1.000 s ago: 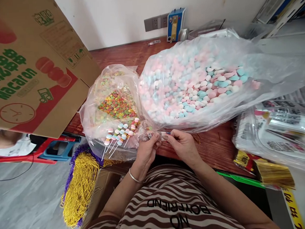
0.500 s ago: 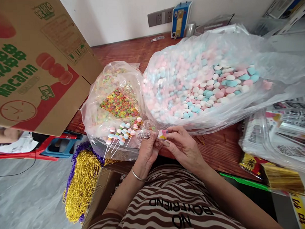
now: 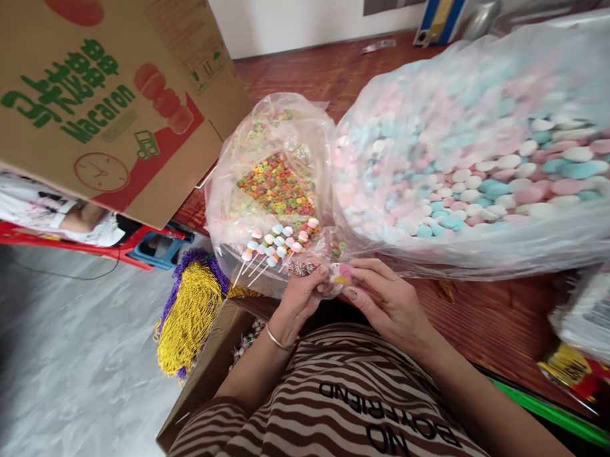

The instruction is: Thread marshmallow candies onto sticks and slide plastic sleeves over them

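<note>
A small printed plastic bag [image 3: 341, 274], clear with pink and yellow patches, stretches between my two hands at the table's front edge. My left hand [image 3: 303, 294] pinches its left part, thumb on top. The fingertips of my right hand [image 3: 387, 299] are closed on its right end. Just left of my hands, several candy skewers [image 3: 273, 246] with pastel sweets on white sticks lie on a clear bag [image 3: 218, 198] of small coloured candy rings [image 3: 278, 189]. Whether anything is inside the small bag, I cannot tell.
A big clear bag of pink, white and blue candies [image 3: 488, 189] spreads across the right. The Macaron carton [image 3: 116, 128] stands at left, with a person's arm [image 3: 84, 216] below it. An open carton [image 3: 200, 379] and gold-and-purple tassels [image 3: 188, 319] are lower left.
My view has swung left, so everything appears farther right. Both hands keep their hold on the small bag, whose angle has shifted slightly.
</note>
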Demonstrator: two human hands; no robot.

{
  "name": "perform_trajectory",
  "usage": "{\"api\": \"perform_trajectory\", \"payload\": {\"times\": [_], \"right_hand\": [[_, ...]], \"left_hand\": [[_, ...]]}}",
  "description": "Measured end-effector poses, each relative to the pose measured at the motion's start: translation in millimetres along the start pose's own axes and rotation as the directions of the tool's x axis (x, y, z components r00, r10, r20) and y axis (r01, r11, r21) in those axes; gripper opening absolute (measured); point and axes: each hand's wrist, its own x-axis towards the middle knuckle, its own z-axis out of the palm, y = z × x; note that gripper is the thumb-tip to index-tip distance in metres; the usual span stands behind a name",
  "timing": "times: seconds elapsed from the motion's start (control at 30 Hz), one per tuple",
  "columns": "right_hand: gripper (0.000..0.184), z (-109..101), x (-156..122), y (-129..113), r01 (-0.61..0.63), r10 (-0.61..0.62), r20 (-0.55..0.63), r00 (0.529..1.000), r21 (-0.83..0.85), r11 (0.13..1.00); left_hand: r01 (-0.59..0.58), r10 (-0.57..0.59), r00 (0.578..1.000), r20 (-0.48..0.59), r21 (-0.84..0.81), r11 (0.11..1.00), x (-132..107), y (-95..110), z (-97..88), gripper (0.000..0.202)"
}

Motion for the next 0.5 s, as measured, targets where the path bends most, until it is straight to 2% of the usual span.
{"api": "perform_trajectory", "payload": {"times": [0.07,0.13,0.17,0.2,0.23,0.3,0.33,0.43,0.5], "right_hand": [[0.020,8,12,-2,0.018,-0.018,0.004,1.000,0.021,1.000],[0.021,26,31,-6,0.025,-0.023,0.037,0.999,-0.042,0.999],[0.022,41,43,-9,0.036,-0.024,0.107,0.994,-0.108,0.993],[0.023,59,55,-14,0.057,-0.010,0.237,0.971,-0.193,0.980],[0.025,80,68,-21,0.100,0.015,0.387,0.922,-0.275,0.956],[0.028,127,92,-35,0.214,0.071,0.656,0.751,-0.345,0.914],[0.028,151,103,-41,0.234,0.064,0.702,0.709,-0.320,0.918],[0.026,210,126,-52,0.236,0.070,0.761,0.645,-0.285,0.929],[0.024,233,134,-50,0.210,0.106,0.774,0.624,-0.297,0.932]], "left_hand": [[-0.092,0.084,0.991,-0.105,-0.080,0.993,-8,17,-24.5,0.053],[-0.228,0.198,0.959,-0.203,-0.135,0.964,-22,38,-52.2,0.052],[-0.303,0.262,0.935,-0.240,-0.150,0.941,-30,49,-65.5,0.050],[-0.372,0.321,0.906,-0.274,-0.158,0.915,-39,58,-77.5,0.048],[-0.429,0.370,0.879,-0.300,-0.159,0.889,-48,66,-87.8,0.047],[-0.509,0.438,0.832,-0.341,-0.153,0.847,-63,76,-103.0,0.045],[-0.531,0.456,0.816,-0.356,-0.149,0.834,-69,78,-108.2,0.045],[-0.560,0.473,0.791,-0.389,-0.145,0.816,-79,75,-118.9,0.044],[-0.558,0.464,0.790,-0.400,-0.154,0.816,-80,71,-124.7,0.046]]}}
